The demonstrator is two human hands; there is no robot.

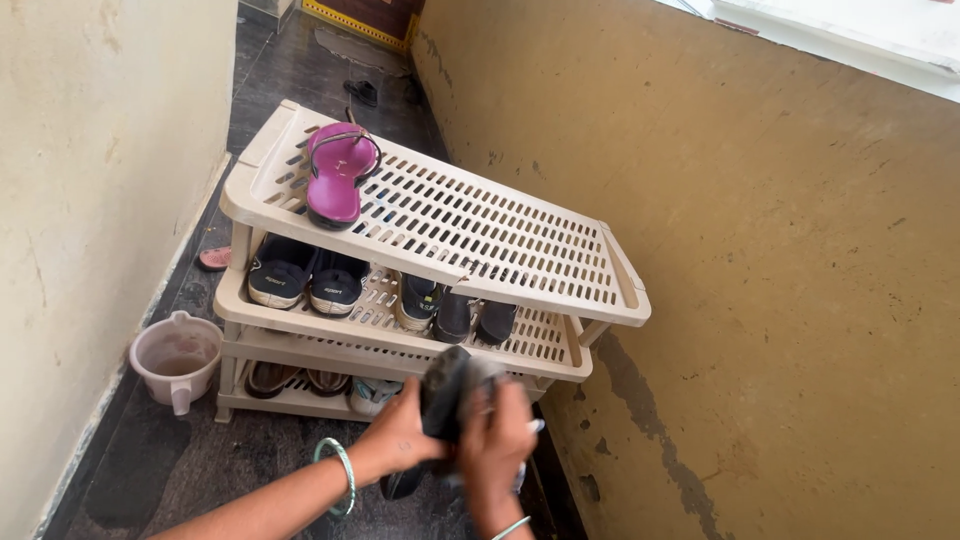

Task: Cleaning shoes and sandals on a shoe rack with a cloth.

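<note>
Narrow passage with yellowish walls point(800, 250) on both sides and a dark stone floor point(180, 470); cream plastic shoe rack point(480, 235) with slotted shelves stands on the floor against the right wall, three tiers visible. Top shelf carries one magenta sandal point(338, 172) near its left end, rest of that shelf bare slats. Middle shelf holds a pair of dark slip-on shoes point(305, 275) at left and more dark shoes point(455, 312) toward the right. Bottom shelf has brown sandals point(295, 380), partly hidden. Pale plastic mug point(178, 357) with a handle sits on the floor just left of the rack, some water inside. Small dark slipper point(362, 92) lies far down the passage. Both hands are in front of the rack's lower right corner: left hand point(400, 435), green bangle on its wrist, fingers clenched around a dark shoe point(447, 392) held upright in the air, near the bottom shelf edge; right hand point(505, 440) presses against the same shoe from the right, blurred, cannot tell if its fingers grasp it or only touch it
</note>
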